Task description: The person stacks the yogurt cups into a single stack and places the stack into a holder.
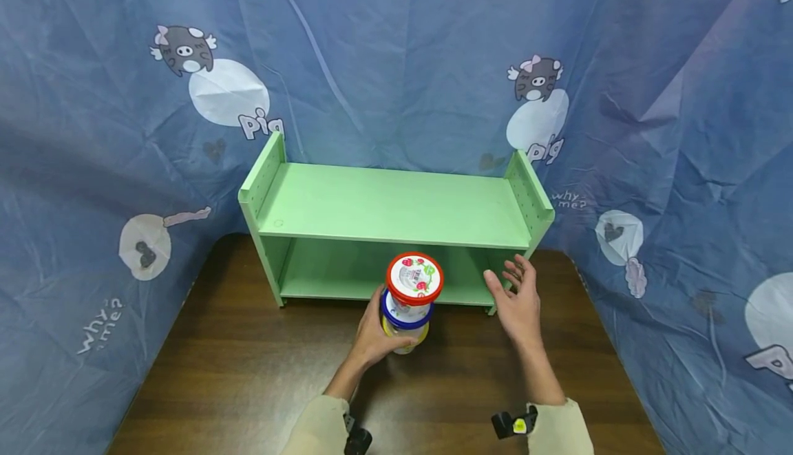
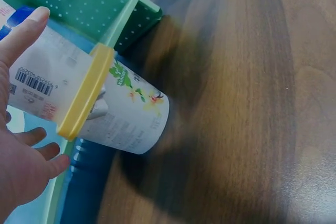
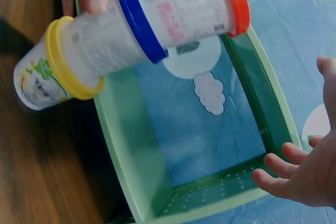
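Observation:
Three lidded plastic tubs are stacked in front of the shelf: a red-lidded tub (image 1: 415,278) with strawberries printed on the lid, a blue-lidded tub (image 3: 107,40) in the middle, and a yellow-lidded tub (image 2: 131,111) at the bottom. My left hand (image 1: 374,334) holds the stack from its left side, thumb across the front, some fingers hidden behind it. In the right wrist view the thumb lies against the middle tub. Whether the lowest tub touches the table I cannot tell. My right hand (image 1: 519,303) is held up near the shelf's right end, fingers spread, touching nothing.
A green two-tier shelf (image 1: 396,204) with perforated end panels stands at the back of the brown wooden table (image 1: 458,400). Blue cloth (image 1: 396,62) printed with pigs hangs behind and around it. Black wrist cameras sit at both cuffs.

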A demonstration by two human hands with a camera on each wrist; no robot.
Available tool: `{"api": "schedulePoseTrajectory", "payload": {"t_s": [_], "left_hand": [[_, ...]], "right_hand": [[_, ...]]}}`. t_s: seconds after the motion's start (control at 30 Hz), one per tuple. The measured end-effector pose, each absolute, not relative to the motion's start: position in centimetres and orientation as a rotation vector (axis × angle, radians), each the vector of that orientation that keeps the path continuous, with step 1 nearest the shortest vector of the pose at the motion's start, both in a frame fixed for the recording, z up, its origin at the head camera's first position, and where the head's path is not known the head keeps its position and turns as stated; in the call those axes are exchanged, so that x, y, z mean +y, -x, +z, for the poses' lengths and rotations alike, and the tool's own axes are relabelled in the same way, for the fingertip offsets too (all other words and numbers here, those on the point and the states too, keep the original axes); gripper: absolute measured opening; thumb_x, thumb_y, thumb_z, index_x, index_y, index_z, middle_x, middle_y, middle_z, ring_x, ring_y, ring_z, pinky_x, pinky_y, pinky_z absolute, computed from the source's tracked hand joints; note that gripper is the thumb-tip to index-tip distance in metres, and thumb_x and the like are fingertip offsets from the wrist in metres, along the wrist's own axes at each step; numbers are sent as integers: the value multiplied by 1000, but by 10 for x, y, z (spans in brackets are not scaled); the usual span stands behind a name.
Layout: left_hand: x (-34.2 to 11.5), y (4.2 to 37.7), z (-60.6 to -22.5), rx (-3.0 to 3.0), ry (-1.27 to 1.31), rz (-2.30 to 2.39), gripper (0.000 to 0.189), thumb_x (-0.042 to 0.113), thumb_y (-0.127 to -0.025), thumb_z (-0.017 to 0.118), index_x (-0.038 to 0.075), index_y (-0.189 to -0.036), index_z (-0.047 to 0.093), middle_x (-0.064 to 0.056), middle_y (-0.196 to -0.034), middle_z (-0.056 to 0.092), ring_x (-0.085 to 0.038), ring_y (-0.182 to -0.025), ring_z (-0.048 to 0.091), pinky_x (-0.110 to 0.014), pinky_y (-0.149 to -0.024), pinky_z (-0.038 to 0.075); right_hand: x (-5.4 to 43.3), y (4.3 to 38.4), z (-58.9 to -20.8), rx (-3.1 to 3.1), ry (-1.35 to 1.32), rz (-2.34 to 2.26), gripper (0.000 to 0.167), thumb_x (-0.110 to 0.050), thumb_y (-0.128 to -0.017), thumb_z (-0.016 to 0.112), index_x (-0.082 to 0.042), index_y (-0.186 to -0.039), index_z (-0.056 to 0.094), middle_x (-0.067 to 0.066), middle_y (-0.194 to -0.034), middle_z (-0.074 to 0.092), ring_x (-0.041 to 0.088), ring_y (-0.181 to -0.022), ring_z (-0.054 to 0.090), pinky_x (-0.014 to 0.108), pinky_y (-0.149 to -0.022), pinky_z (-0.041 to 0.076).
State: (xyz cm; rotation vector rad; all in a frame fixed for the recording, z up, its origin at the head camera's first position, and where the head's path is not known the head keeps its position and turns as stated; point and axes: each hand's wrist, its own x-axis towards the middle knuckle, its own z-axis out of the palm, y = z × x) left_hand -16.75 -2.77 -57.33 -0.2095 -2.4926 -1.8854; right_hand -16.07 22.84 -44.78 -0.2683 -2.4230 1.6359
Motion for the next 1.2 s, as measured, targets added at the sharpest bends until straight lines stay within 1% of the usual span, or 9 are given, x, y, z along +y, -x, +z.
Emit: {"api": "schedulePoseTrajectory", "payload": {"t_s": [0.13, 0.23, 0.47, 0.7, 0.87, 1.0, 1.2], "left_hand": [[-28, 167, -577, -2486, 227, -1890, 120, 25, -58, 97, 12, -155, 28, -17, -145, 52, -35, -130, 53, -56, -109, 42], [-28, 166, -579, -2489, 227, -1906, 120, 25, -58, 96, 12, -156, 27, -16, -145, 52, -35, -130, 53, -56, -109, 42], [-27, 163, -585, -2480, 241, -1918, 123, 22, -57, 98, 14, -157, 27, -16, -144, 52, -37, -131, 53, -58, -110, 41], [-25, 163, -591, -2492, 236, -1944, 125, 23, -58, 97, 15, -159, 23, -16, -147, 50, -38, -134, 50, -59, -111, 39], [-23, 161, -596, -2485, 218, -1969, 125, 20, -58, 96, 15, -159, 22, -17, -149, 48, -39, -135, 49, -61, -113, 38], [-22, 160, -601, -2495, 201, -1962, 125, 20, -58, 96, 14, -158, 22, -17, -148, 48, -39, -135, 49, -61, -113, 38], [-21, 159, -607, -2497, 170, -1965, 125, 21, -57, 97, 13, -158, 23, -17, -147, 50, -38, -134, 50, -60, -112, 39]], "right_hand": [[238, 162, -447, -2359, 325, 1586, 75, -40, -97, 64, -9, -154, 26, 17, -152, 44, 34, -142, 45, 52, -113, 40], [244, 164, -448, -2325, 357, 1547, 73, -39, -96, 65, -7, -152, 29, 19, -150, 46, 35, -139, 47, 52, -111, 42], [256, 170, -451, -2293, 407, 1505, 71, -37, -96, 66, -6, -150, 32, 20, -148, 47, 36, -137, 49, 54, -111, 42], [261, 181, -449, -2330, 439, 1466, 76, -45, -96, 63, -8, -153, 29, 19, -152, 44, 36, -140, 46, 52, -111, 42], [264, 196, -449, -2316, 427, 1430, 74, -41, -96, 63, -5, -152, 30, 24, -150, 45, 38, -140, 46, 51, -111, 44], [266, 204, -449, -2315, 423, 1409, 71, -39, -97, 63, -5, -151, 32, 27, -150, 46, 41, -139, 47, 53, -113, 42], [269, 211, -449, -2343, 422, 1404, 71, -41, -98, 61, -6, -152, 32, 26, -151, 45, 43, -139, 46, 54, -116, 38]]}}
